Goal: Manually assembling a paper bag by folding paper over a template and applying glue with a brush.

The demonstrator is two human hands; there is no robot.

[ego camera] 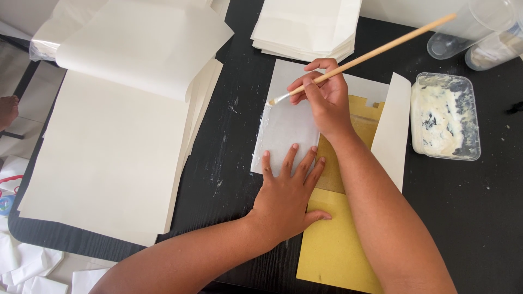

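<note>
Your right hand (327, 100) grips the glue brush (359, 57); left hand (289, 193), flat and unclenched, pins the white sheet (283, 133) mid-frame. Left edge glued, the rest looks dry.

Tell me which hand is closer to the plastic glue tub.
Right. The right hand, holding the brush, sits just left of the glue tub. The left hand lies flat on the paper, lower and farther left.
</note>
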